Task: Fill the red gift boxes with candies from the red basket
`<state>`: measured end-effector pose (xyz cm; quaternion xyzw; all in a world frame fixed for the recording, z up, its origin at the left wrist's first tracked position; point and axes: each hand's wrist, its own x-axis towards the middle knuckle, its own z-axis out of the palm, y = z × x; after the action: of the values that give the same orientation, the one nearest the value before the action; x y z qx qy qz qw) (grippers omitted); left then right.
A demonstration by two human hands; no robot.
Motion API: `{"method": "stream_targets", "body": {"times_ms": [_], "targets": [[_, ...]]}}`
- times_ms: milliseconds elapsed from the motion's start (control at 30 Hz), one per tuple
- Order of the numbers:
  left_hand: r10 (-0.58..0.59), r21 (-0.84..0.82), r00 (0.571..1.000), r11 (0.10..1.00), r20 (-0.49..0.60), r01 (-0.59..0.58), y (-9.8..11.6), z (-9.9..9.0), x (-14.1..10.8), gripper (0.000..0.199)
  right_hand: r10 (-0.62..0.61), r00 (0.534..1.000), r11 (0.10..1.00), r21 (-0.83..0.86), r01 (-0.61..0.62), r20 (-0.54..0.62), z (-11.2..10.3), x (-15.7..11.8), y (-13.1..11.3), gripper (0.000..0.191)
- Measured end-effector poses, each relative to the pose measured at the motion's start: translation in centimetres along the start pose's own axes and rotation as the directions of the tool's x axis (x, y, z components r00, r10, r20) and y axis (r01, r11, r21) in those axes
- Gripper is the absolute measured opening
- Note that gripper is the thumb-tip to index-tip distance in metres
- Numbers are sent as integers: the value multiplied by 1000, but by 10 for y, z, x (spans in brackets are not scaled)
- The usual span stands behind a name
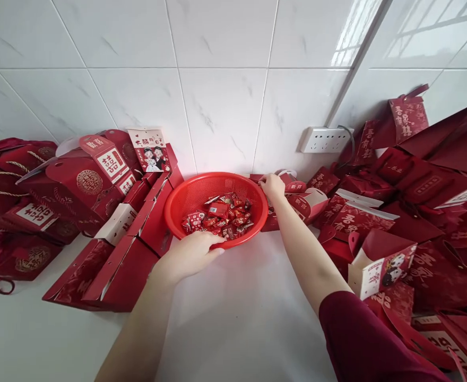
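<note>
A round red plastic basket (173,209), its wall full of small holes, stands against the tiled wall. Several wrapped candies (219,211) in red and patterned wrappers lie in it. My left hand (193,254) is on the basket's near rim, thumb and forefinger closed around the edge. Just right of the basket, my right hand (273,187) has its fingers curled at a red candy box (256,178) near the wall. That hand partly hides the box, and some fingertips are out of sight. Beside it lies another red box (310,205) with a pale flap.
Red boxes (144,223) stand in rows on the left, with a printed card box (150,151) behind. Corded gift bags (14,185) fill the far left. Many red boxes (363,220) crowd the right side. A white power strip (324,140) is against the wall.
</note>
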<state>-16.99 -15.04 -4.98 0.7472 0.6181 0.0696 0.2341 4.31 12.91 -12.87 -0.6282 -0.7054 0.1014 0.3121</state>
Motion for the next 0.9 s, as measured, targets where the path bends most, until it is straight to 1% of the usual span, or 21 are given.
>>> {"method": "stream_targets", "body": {"times_ms": [100,167,267,333,367,433,500,533,567,600,633,667,700,733,767,800,833,900], "targets": [[46,42,999,998,-2,-45,-3,1,5,41,8,993,1000,21,-5,-115,-13,-14,3,15],[68,50,998,996,-13,-68,-2,1,7,39,30,976,998,61,-17,-215,-29,-25,2,18],[67,48,997,997,-35,-66,-1,1,7,37,76,935,988,155,-23,-347,-59,-42,-1,24],[66,47,996,997,-60,-63,0,1,7,37,91,918,973,230,0,-385,-78,-57,-2,26],[76,45,995,996,-68,-73,-1,2,8,37,87,920,963,269,20,-382,-86,-65,-2,26],[110,42,991,993,-74,-107,-2,3,10,38,61,943,936,346,59,-327,-99,-84,0,25],[132,46,988,991,-75,-128,-2,5,14,37,18,973,905,418,82,-231,-109,-105,1,24],[133,49,987,990,-86,-129,-2,5,15,36,-14,987,872,482,91,-162,-115,-115,1,24],[129,47,986,991,-104,-124,-2,4,16,35,-59,995,820,565,93,-78,-121,-125,0,24],[123,33,984,992,-127,-120,-2,3,16,34,-122,992,751,655,83,14,-127,-134,-2,24],[112,-6,982,993,-151,-115,-1,1,16,33,-200,974,675,736,54,111,-133,-142,-5,23],[92,-67,979,992,-179,-106,-1,-3,14,33,-284,936,610,792,10,207,-139,-150,-8,23],[63,-150,975,984,-212,-97,0,-6,12,35,-360,885,577,816,-38,296,-145,-156,-12,24],[31,-247,968,964,-248,-95,0,-11,9,39,-415,829,585,808,-72,374,-149,-162,-16,23],[1,-348,959,932,-285,-104,0,-15,5,45,-452,776,614,784,-87,440,-152,-167,-21,22],[-22,-443,948,887,-318,-129,-1,-19,0,52,-472,733,650,755,-85,489,-154,-170,-26,20],[-30,-521,938,838,-344,-164,-2,-23,-4,62,-480,704,685,725,-71,523,-154,-174,-31,18],[12,-605,939,761,-344,-232,-2,-29,-14,78,-487,677,732,681,-29,552,-153,-178,-40,12]]}}
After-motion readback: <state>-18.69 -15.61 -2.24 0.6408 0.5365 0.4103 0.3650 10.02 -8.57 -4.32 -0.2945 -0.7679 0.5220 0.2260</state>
